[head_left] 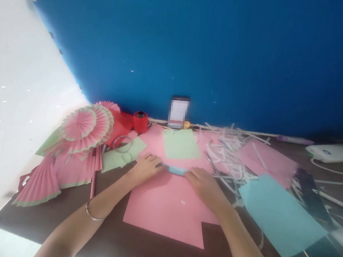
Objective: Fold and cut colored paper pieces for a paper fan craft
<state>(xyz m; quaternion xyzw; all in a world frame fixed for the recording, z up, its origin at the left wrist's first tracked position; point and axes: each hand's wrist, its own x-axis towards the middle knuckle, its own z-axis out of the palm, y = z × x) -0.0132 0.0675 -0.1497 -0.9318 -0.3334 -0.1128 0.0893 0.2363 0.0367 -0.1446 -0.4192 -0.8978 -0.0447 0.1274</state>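
Note:
A narrow strip of light blue paper spans the gap between my two hands, lying over pink sheets. It looks folded or rolled, but which of these I cannot tell. At its left end my left hand is closed on it, with a bracelet on that wrist. Fingers of my right hand close on the other end. Beneath are large pink paper sheets. A light green sheet lies just beyond the strip. Scissors lie beside my right hand, partly hidden by paper scraps.
Pleated pink-and-green paper fans pile up at the left, near a red tape roll. White paper strips heap at the back right. A blue sheet, a purple marker and a white device lie rightward. A phone-like object leans against the blue wall.

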